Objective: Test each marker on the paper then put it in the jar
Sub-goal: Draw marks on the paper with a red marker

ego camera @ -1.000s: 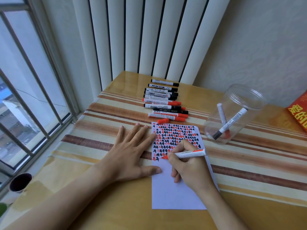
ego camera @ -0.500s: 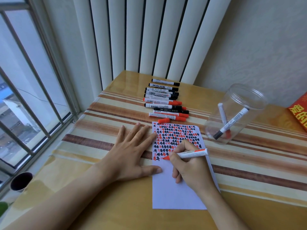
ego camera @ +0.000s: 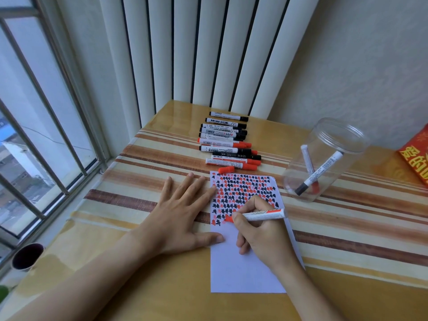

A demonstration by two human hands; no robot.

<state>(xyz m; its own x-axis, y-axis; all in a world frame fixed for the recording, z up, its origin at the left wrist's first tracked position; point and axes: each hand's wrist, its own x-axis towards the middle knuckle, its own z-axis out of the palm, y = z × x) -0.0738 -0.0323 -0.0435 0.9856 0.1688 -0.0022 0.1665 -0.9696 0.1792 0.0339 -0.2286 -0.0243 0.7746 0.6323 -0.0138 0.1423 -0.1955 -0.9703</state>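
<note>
A white paper (ego camera: 243,272) lies on the table, its upper half covered with rows of red and black marks. My right hand (ego camera: 261,232) grips an uncapped red marker (ego camera: 261,215), tip down on the paper at the lowest row of marks. My left hand (ego camera: 183,212) lies flat, fingers spread, pressing the paper's left edge. A loose red cap (ego camera: 226,169) sits just above the paper. Behind it lies a row of several capped red and black markers (ego camera: 225,144). A clear plastic jar (ego camera: 324,161) stands at the right with two markers leaning inside.
A striped cloth under a clear cover (ego camera: 139,172) spans the wooden table. A red packet (ego camera: 416,161) lies at the right edge. A dark cup (ego camera: 27,257) stands on the sill at the lower left, beside the barred window (ego camera: 34,135). Vertical blinds hang behind the table.
The marker tip has shifted slightly along the lowest row of marks. My left hand has stayed flat on the paper's edge.
</note>
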